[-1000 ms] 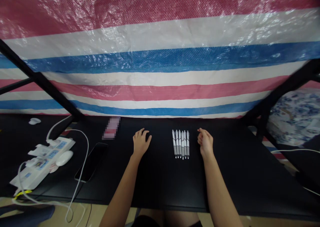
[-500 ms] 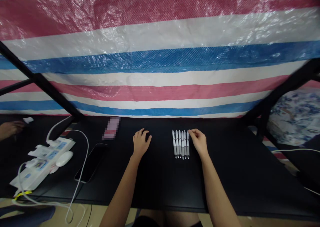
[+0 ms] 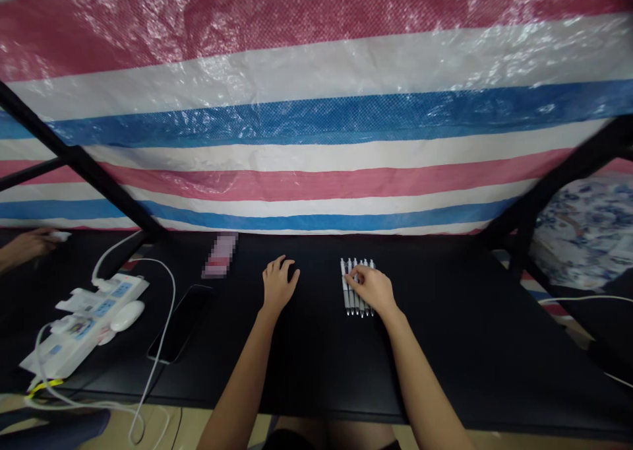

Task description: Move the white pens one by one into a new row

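Apparently light and stiff, the pens [image 3: 357, 303] lay in the frame's lower centre, best taken around the middle; the right hand [image 3: 373, 288] curled over them, its pinch unclear; the left hand [image 3: 279, 284] rested apart, loosely spread.

You face a glossy woven plastic sheet [image 3: 316, 127] banded in deep red, white, blue and pink, over a plain black flat tabletop [image 3: 316, 364]. Before you, slim straight pens [image 3: 345, 297] show white upper barrels, grey grips and silvery tips. Your surroundings include a long white plastic power strip [image 3: 84, 346] with pale blue socket panels, a thin white cable [image 3: 174, 291], a small bright yellow strip [image 3: 45, 385], a black-screened rectangular phone [image 3: 182, 321] and a pixelated pink rectangle [image 3: 222, 249] crossed by a redder band. Black frame bars [image 3: 111, 185] and bluish, flower-like patterned white fabric [image 3: 583, 232] complete your palette.
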The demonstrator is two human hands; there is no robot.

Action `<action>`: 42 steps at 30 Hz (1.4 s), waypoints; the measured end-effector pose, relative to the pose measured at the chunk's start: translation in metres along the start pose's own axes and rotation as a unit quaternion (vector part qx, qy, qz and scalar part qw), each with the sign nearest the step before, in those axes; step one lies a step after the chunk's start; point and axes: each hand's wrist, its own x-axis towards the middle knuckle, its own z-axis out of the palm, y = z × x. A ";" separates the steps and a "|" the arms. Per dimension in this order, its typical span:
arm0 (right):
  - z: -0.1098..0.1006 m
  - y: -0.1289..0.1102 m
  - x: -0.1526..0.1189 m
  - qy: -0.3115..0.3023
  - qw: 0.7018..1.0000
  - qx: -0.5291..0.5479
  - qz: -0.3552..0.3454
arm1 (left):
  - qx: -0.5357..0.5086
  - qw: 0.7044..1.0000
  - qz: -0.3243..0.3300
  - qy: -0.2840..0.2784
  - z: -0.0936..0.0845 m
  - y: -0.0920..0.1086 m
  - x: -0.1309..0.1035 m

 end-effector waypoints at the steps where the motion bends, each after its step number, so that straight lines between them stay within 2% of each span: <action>1: 0.000 -0.001 0.000 -0.004 1.000 -0.005 -0.004 | 0.001 1.000 0.000 0.000 0.000 0.000 0.000; 25: 0.008 -0.012 -0.001 -0.018 0.996 -0.089 -0.009 | -0.003 1.000 0.001 -0.001 0.001 -0.001 0.000; 42: 0.017 -0.025 -0.002 -0.027 0.992 -0.117 0.028 | 0.003 1.000 0.000 -0.003 0.002 -0.002 0.000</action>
